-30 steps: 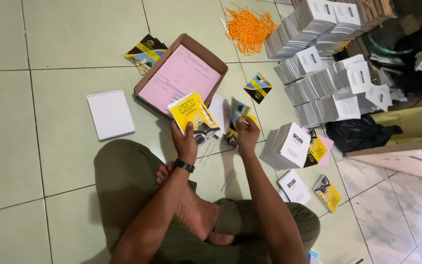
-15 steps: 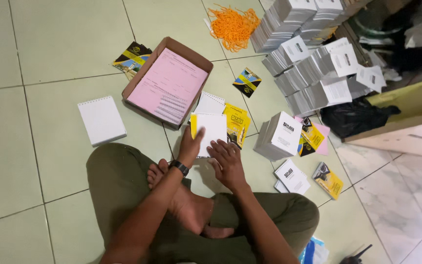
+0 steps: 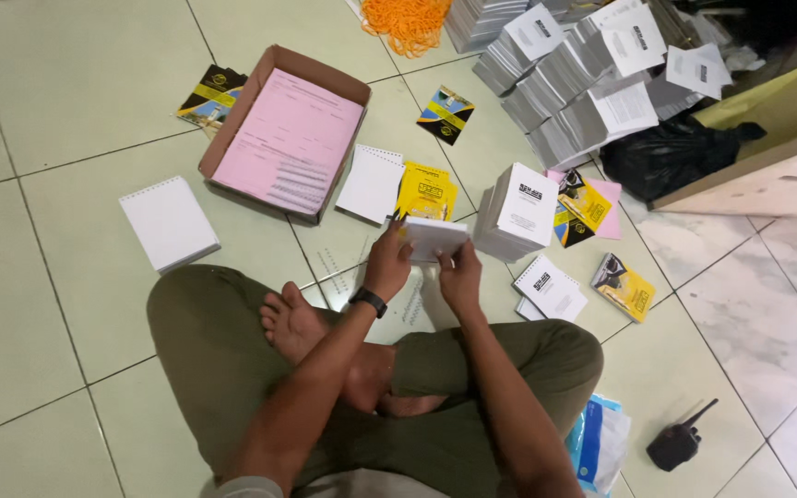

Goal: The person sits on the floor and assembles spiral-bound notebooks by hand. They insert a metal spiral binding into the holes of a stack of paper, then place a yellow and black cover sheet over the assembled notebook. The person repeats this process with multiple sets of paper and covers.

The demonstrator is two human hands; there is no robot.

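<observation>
White notepad stack [image 3: 433, 238], held just above the middle of the frame, is gripped from both sides: the left hand [image 3: 387, 267] is closed on its left end with the fingers curled over the top edge, and the right hand [image 3: 458, 275] is pinched on its lower right edge; how many pads make up the stack cannot be told. The underside of the stack and both palms are hidden. A black wristwatch [image 3: 368, 301] is seen on the left wrist. Behind the stack, a yellow cover [image 3: 426, 192] is partly covered by it, and a spiral notepad [image 3: 371, 183] lies just beside that. At upper left, a cardboard box [image 3: 237, 120] is filled with pink sheets [image 3: 290, 140], their print too small to make out. Another spiral pad [image 3: 169, 222] lies alone at the left. Piles of pads [image 3: 583, 88] at upper right are cut off by the top edge, as are the orange rubber bands [image 3: 408, 18]. A black handheld radio [image 3: 680, 441] rests at lower right, near a blue and white packet [image 3: 597, 443] half hidden by the knee.
</observation>
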